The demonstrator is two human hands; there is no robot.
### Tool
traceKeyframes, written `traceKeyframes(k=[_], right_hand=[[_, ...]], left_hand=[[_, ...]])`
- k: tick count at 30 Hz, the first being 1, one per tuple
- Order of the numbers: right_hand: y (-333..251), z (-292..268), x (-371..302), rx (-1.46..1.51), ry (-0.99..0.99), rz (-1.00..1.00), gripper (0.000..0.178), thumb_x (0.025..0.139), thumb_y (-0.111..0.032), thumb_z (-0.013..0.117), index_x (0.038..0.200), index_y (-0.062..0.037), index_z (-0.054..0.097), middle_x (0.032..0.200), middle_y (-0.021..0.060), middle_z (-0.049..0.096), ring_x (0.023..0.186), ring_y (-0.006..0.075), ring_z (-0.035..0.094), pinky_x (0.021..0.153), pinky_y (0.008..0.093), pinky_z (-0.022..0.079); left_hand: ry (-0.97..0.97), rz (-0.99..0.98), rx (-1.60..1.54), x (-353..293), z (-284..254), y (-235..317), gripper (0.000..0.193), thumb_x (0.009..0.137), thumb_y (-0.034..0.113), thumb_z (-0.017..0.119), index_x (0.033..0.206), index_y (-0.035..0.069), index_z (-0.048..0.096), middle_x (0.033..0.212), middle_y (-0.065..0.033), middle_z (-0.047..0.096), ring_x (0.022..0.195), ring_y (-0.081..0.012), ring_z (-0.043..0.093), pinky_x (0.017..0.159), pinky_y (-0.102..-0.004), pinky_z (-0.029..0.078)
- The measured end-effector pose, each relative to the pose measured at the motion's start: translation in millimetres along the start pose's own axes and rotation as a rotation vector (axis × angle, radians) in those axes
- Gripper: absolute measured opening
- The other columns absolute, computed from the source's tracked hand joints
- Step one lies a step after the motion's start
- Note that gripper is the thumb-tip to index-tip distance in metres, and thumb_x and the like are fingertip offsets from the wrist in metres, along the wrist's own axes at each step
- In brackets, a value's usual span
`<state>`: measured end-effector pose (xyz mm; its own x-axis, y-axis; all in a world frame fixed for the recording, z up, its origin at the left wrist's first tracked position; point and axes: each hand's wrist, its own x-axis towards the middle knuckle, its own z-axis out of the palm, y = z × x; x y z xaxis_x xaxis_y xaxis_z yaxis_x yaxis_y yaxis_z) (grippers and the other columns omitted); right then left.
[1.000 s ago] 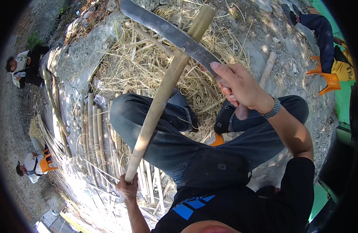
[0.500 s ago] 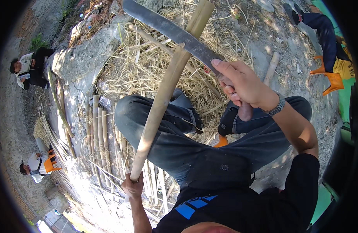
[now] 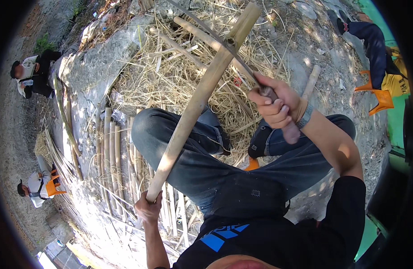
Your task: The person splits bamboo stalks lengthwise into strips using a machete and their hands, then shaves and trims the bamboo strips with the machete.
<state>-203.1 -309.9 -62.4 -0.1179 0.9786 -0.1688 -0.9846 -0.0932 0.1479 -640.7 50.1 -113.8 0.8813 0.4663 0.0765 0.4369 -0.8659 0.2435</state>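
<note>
- Landmark: I take the bamboo pole (image 3: 191, 114) as reference; it runs diagonally over the left thigh (image 3: 184, 166), near end low at left, far end above the straw (image 3: 141, 89)
- Left hand (image 3: 148, 208): I read it as closed around the near end of the pole, fingers wrapped
- Right hand (image 3: 277, 104): I read it as closed on the handle (image 3: 291, 133) of a machete, right of the pole; a wristwatch (image 3: 306, 115) sits on this wrist
- Machete blade (image 3: 247, 71): it shows as a narrow dark strip, slanting up and leftward from the fist and crossing the pole toward its far end; I cannot tell whether it bites into the wood
- Stick (image 3: 193, 30): I see it beneath the blade line, one end left of the pole's far section
- Row of poles (image 3: 107, 143): these lie on the ground, left of the pole
- Short bamboo piece (image 3: 311, 80): it rests on the ground, right of the pole, behind the right hand
- Orange chair (image 3: 381, 99): I locate it well apart from the pole, at far right
</note>
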Motion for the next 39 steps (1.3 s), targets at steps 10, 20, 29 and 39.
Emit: traceKeyframes(k=[10,20,29,39], right_hand=[[16.2,71.9,-20.1,-1.306,0.970,-0.908,0.066,0.103,-0.064,0.047,0.085,-0.0025,0.060,0.055,-0.0014,0.047,0.039,0.0050,0.040,0.037,0.0226,0.035],[35.4,44.7,-2.4,-1.166,1.010,-0.937,0.061,0.104,-0.059,0.049,0.082,-0.0028,0.056,0.057,-0.0017,0.046,0.038,0.0051,0.039,0.035,0.0231,0.035],[34.9,90.1,-1.3,-0.918,0.844,-0.723,0.062,0.102,-0.065,0.046,0.083,-0.0075,0.058,0.054,-0.0038,0.043,0.037,0.0047,0.038,0.034,0.0230,0.034],[23.1,37.3,17.2,-0.413,0.188,-0.406,0.063,0.108,-0.062,0.030,0.080,-0.0093,0.048,0.050,-0.0075,0.028,0.033,0.0030,0.028,0.028,0.0233,0.025]], left_hand=[[0.001,-0.035,-0.084,-12.7,14.7,-7.7,0.039,0.074,0.031,0.092,0.085,0.006,0.065,0.057,-0.0132,0.061,0.048,-0.0341,0.062,0.047,-0.0439,0.048],[0.055,0.072,-0.009,0.5,21.5,-6.9,0.040,0.076,0.035,0.091,0.086,0.006,0.064,0.055,-0.0109,0.058,0.047,-0.0327,0.060,0.045,-0.0424,0.047],[0.102,0.081,-0.061,21.9,17.1,4.9,0.039,0.076,0.034,0.091,0.087,0.006,0.066,0.054,-0.0108,0.058,0.046,-0.0299,0.061,0.045,-0.0410,0.047],[0.022,0.005,-0.072,32.6,10.3,10.5,0.043,0.078,0.036,0.089,0.078,0.006,0.059,0.052,-0.0154,0.056,0.045,-0.0379,0.059,0.046,-0.0452,0.044]])
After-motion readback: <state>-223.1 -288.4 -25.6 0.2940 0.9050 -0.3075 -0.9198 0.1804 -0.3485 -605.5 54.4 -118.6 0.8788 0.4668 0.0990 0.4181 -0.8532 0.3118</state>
